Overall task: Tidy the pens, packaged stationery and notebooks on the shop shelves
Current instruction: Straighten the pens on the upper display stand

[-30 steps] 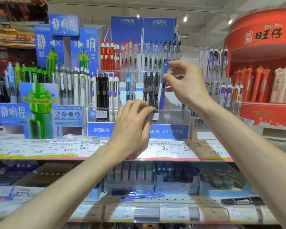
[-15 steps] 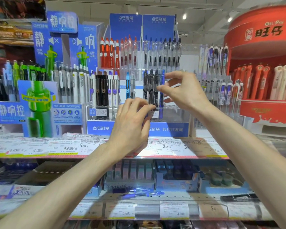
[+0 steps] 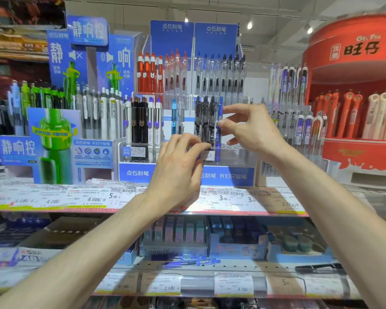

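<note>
A blue pen (image 3: 218,112) stands upright in the clear plastic pen rack (image 3: 234,155), just right of three black pens (image 3: 205,117). My right hand (image 3: 252,128) pinches the blue pen's barrel between thumb and forefinger. My left hand (image 3: 178,168) is lower, in front of the rack, its fingertips curled against the rack's front edge under the black pens; what it grips, if anything, is hidden.
The blue display stand (image 3: 187,172) holds red pens (image 3: 149,72) and dark pens on its upper tier. A green-and-blue pen display (image 3: 51,143) is left, a red round display (image 3: 354,97) right. Price labels (image 3: 225,198) line the shelf edge. Loose blue pens (image 3: 187,263) lie on the lower shelf.
My right hand has lowered the blue pen down into the rack slot beside the black pens. My left hand stayed at the rack's front.
</note>
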`<state>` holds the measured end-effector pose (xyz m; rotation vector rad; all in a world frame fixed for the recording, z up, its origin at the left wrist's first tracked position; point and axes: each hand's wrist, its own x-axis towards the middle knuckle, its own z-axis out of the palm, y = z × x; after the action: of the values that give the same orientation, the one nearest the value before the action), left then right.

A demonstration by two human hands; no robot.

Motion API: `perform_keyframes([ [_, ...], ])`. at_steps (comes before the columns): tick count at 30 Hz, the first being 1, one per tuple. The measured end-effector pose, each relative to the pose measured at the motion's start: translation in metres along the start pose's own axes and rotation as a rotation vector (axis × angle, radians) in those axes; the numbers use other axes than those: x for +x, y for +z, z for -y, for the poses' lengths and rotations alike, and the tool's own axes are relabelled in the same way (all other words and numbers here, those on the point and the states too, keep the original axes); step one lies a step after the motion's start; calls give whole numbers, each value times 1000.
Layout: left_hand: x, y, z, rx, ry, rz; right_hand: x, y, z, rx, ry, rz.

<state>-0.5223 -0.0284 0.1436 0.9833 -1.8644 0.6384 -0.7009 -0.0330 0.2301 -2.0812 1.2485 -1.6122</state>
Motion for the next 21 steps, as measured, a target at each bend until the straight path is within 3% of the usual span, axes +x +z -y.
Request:
perform_keyframes([
  [8,-5,-6,1,-25,27,47,-10,6,-6,-59,5,-52],
  [14,-20,-14,2,-170,1,17,-46,7,-3,-285,-138,-143],
  [21,-77,-33,-5,-334,-147,4,-127,29,-17,-415,-293,-104],
])
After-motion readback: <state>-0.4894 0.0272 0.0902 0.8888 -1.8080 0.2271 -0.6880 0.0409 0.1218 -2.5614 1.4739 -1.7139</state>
